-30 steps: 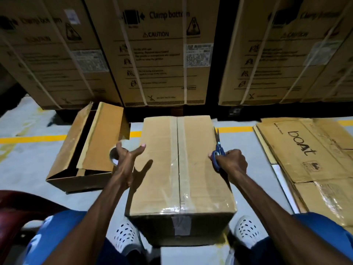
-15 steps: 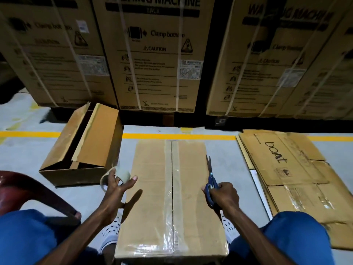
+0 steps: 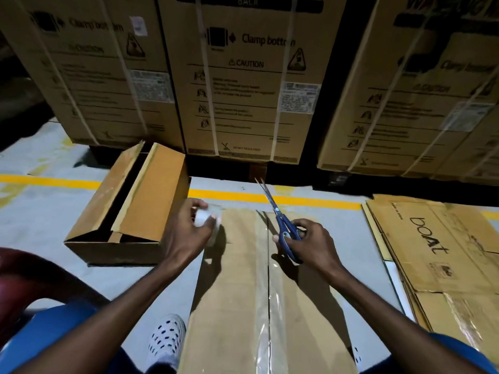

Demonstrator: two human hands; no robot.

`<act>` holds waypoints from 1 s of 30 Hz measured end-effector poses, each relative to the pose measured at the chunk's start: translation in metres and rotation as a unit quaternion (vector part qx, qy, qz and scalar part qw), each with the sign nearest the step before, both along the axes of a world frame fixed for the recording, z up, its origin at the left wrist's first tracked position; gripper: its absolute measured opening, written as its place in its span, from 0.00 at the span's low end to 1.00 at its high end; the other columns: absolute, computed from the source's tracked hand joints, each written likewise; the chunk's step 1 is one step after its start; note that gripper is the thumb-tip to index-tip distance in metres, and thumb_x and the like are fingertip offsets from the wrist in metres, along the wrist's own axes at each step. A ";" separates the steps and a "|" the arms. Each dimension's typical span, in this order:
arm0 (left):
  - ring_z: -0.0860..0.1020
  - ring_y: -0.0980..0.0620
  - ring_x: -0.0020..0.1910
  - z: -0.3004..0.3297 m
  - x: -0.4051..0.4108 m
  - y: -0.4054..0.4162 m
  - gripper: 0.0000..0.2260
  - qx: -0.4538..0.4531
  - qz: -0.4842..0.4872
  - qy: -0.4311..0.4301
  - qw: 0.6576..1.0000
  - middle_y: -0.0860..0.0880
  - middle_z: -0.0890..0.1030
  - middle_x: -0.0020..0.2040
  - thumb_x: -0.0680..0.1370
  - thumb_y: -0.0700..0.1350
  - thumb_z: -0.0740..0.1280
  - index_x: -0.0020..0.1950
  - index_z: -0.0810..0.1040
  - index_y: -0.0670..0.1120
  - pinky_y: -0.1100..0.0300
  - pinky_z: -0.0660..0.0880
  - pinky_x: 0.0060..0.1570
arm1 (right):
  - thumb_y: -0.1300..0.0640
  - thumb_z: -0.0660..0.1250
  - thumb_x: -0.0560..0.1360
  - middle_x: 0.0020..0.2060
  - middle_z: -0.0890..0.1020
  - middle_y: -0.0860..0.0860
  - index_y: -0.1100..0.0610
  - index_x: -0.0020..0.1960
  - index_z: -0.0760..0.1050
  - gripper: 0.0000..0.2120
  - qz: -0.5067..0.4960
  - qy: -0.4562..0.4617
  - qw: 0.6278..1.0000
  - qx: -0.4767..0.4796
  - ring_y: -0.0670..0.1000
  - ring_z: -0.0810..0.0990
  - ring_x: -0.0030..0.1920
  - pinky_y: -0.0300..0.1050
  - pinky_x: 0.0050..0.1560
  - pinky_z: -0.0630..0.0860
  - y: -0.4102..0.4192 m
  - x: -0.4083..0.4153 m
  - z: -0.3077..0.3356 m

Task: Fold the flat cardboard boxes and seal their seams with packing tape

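On the floor before me, box (image 3: 267, 292) with taped centre seam | left hand (image 3: 186, 236) fingers curled round tape roll (image 3: 206, 218) at far-left corner | right hand (image 3: 310, 244) grips scissors (image 3: 280, 225), blades slightly parted | step: taping far end, I judge | next: pull tape, cut.

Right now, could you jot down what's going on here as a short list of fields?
Left hand: grips tape roll at the box's far left corner
Right hand: holds blue scissors, blades pointing away
Taped box: between the knees, centre seam taped
Open box: on the floor, left
Flat cardboard: stacked right, printed "boAt"
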State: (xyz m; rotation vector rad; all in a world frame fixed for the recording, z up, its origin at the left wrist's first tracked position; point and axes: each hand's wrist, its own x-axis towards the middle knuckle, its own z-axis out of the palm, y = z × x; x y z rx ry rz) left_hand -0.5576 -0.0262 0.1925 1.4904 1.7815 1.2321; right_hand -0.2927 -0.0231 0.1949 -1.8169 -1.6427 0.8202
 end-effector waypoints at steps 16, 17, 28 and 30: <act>0.78 0.48 0.43 0.009 0.036 0.075 0.10 -0.023 -0.242 0.053 0.968 0.55 0.80 0.44 0.71 0.58 0.65 0.49 0.78 0.56 0.43 0.78 0.43 | 0.64 0.81 0.66 0.43 0.88 0.53 0.52 0.56 0.76 0.23 0.009 0.338 0.941 -0.007 0.52 0.86 0.41 0.50 0.42 0.84 0.066 -0.065 0.019; 0.78 0.48 0.43 0.009 0.035 0.075 0.11 -0.028 -0.243 0.054 0.968 0.56 0.81 0.44 0.70 0.59 0.65 0.49 0.78 0.56 0.42 0.78 0.43 | 0.64 0.81 0.66 0.43 0.88 0.53 0.51 0.55 0.76 0.23 0.010 0.333 0.943 -0.008 0.51 0.86 0.40 0.48 0.41 0.84 0.068 -0.064 0.018; 0.78 0.41 0.51 0.026 0.022 0.068 0.08 -0.081 -0.312 -0.106 0.941 0.45 0.83 0.50 0.71 0.45 0.69 0.50 0.81 0.50 0.52 0.73 0.47 | 0.59 0.75 0.71 0.45 0.85 0.62 0.66 0.62 0.75 0.22 0.043 0.469 0.868 -0.155 0.54 0.84 0.41 0.49 0.47 0.81 0.063 -0.044 0.029; 0.79 0.43 0.53 0.030 0.023 0.066 0.09 -0.094 -0.322 -0.124 0.934 0.48 0.82 0.53 0.72 0.46 0.69 0.52 0.81 0.53 0.51 0.75 0.48 | 0.61 0.75 0.67 0.43 0.85 0.61 0.65 0.60 0.76 0.23 0.033 0.496 0.853 -0.161 0.55 0.84 0.38 0.49 0.43 0.83 0.062 -0.040 0.030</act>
